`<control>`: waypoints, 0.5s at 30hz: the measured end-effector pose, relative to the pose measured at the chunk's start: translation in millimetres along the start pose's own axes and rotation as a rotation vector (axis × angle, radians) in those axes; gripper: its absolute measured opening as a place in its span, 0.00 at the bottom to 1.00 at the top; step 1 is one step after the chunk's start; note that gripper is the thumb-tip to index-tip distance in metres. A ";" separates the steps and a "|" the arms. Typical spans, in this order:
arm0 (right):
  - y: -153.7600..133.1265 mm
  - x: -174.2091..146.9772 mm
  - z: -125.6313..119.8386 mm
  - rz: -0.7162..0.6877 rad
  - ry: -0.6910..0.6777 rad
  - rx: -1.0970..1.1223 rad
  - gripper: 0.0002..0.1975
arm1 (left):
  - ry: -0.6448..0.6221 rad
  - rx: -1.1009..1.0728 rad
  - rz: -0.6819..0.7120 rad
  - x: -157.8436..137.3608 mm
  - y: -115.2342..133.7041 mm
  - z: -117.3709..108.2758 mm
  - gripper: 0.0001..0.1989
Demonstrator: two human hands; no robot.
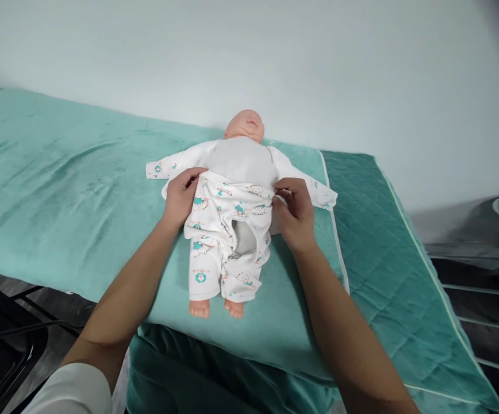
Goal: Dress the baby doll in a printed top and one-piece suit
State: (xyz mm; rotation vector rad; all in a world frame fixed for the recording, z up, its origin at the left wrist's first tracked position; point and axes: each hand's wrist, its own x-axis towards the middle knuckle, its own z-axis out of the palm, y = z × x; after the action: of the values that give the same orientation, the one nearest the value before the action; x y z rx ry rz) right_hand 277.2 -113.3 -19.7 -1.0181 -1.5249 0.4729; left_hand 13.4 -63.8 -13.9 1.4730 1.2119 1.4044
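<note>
A baby doll (243,158) lies on its back, head away from me, with its arms stretched out to the sides. White baby trousers (226,198) with a teal and orange print cover its legs and reach the waist; an opening shows at the crotch. The doll's bare feet stick out of the leg ends. At the waistband's left side, my left hand (183,192) pinches the cloth. My right hand (293,213) grips the waistband on the opposite side. A printed white shirt (286,164) lies spread around the doll's arms, its front apart over the grey torso.
A smooth teal blanket (81,190) covers the bed, over a darker quilted teal cover (383,241) at the right. Behind the bed rises a pale wall (249,52). A black chair (3,345) stands at the lower left, and dark metal slats (482,310) lie at the right.
</note>
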 end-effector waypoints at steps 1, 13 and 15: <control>-1.5 0.5 0.2 -0.003 -0.015 0.004 0.09 | -0.004 -0.031 -0.022 1.3 -1.1 -0.2 0.11; -11.0 6.5 -3.6 -0.123 -0.109 -0.314 0.13 | -0.092 0.025 0.034 4.2 -7.9 -2.8 0.12; -12.1 8.0 -3.6 -0.148 -0.137 -0.304 0.11 | -0.052 0.126 0.182 3.4 -6.2 -1.2 0.11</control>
State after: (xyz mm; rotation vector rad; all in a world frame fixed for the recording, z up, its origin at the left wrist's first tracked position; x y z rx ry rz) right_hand 277.1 -114.2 -4.8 -1.1111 -1.8191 0.2131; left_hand 11.2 -58.9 -18.8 1.7336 1.1761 1.4202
